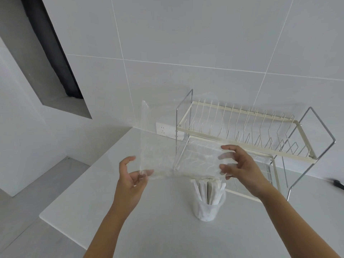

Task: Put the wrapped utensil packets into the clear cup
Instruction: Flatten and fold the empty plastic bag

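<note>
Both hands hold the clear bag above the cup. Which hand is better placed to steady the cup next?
Probably the right hand: it hangs almost directly above the clear cup of wrapped packets. The left hand, pinching the bag, is farther aside.

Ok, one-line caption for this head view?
Both hands, left and right, hold an empty clear bag above the packet-filled clear cup beside a dish rack.
</note>
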